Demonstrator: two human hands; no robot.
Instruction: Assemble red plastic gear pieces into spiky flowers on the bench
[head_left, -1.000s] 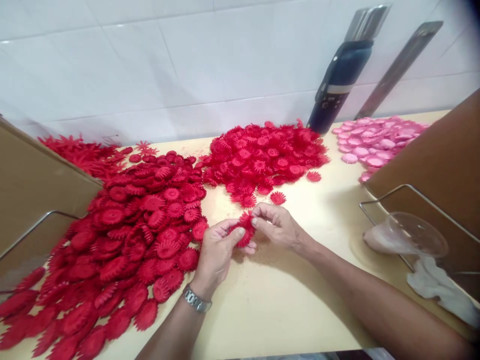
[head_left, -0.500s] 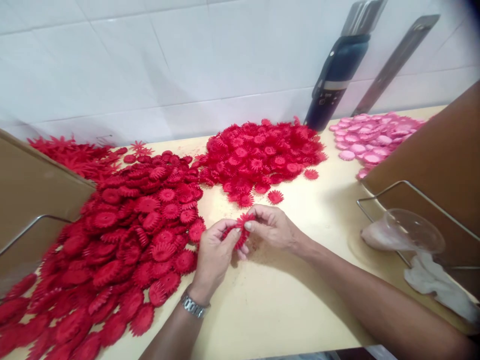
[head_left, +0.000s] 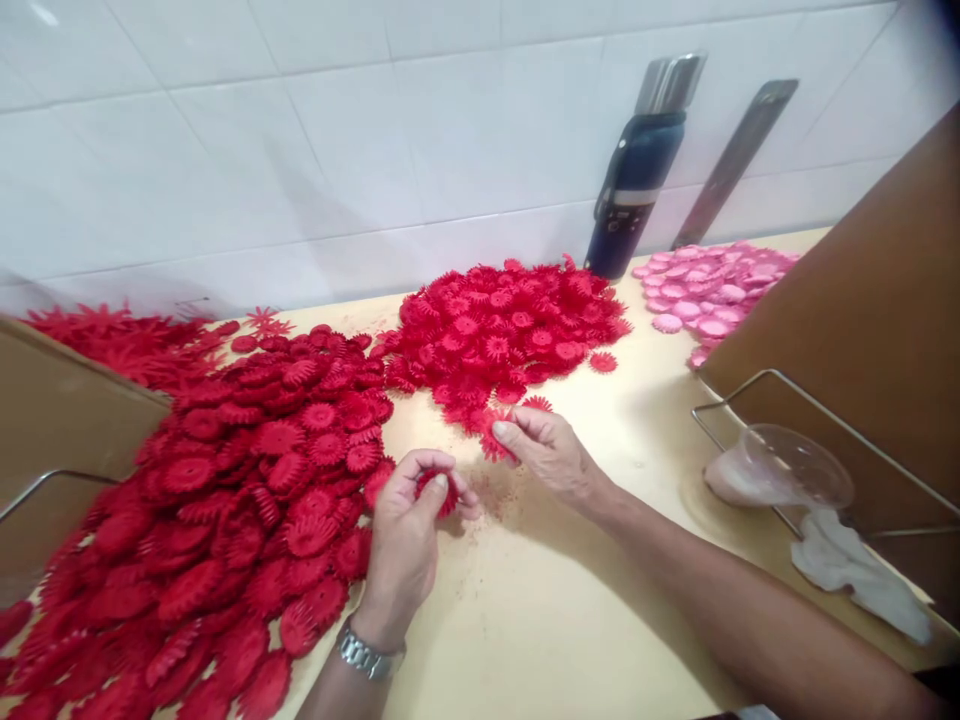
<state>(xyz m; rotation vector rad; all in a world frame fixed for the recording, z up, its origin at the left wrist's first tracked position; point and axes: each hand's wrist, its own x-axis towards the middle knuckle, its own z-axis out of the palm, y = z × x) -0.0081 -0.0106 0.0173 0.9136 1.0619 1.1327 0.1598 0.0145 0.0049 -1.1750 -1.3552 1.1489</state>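
Note:
My left hand (head_left: 405, 535), with a metal watch on its wrist, pinches a dark red fringed disc (head_left: 446, 494) between thumb and fingers. Farther out, my right hand (head_left: 559, 458) grips a brighter red petal-edged disc (head_left: 492, 442) at the near edge of the middle pile of red discs (head_left: 502, 320). The hands are apart. To the left of my left hand spreads a large heap of darker red fringed discs (head_left: 255, 500). One loose disc (head_left: 538, 404) lies partly hidden behind my right hand.
Pink discs (head_left: 720, 285) lie at the back right, beside a dark blue flask (head_left: 637, 185) and a flat metal strip (head_left: 739, 160) against the tiled wall. A clear plastic cup (head_left: 787, 470) lies tipped near a white cloth (head_left: 855, 570). Brown panels (head_left: 862, 300) flank the table.
My hands were together on a red disc and are now separated. My left hand has drawn back with the darker disc, while the right holds the brighter one by the pile. The view has shifted.

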